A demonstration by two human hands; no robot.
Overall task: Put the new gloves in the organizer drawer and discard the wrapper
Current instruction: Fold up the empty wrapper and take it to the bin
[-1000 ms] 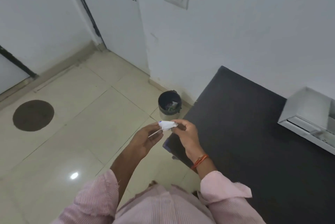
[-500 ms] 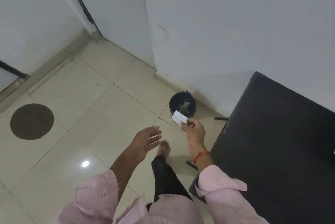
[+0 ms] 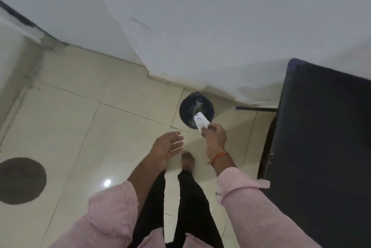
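Note:
My right hand (image 3: 214, 137) pinches a small white wrapper (image 3: 201, 121) with blue marks and holds it over the near rim of a small black waste bin (image 3: 187, 107) on the floor by the wall. Some scraps lie inside the bin. My left hand (image 3: 166, 148) hangs open and holds nothing, to the left of the right hand and above the tiles. The gloves and the organizer drawer are out of view.
A black table (image 3: 321, 137) fills the right side, its corner close to the wall. Cream floor tiles (image 3: 100, 127) spread to the left, with a dark round patch (image 3: 20, 180) at the far left. My bare foot (image 3: 188, 160) and dark trouser legs are below the hands.
My left hand let go of the wrapper and opened. The right hand carried the wrapper forward over the bin. I stepped closer, and the organizer left the view.

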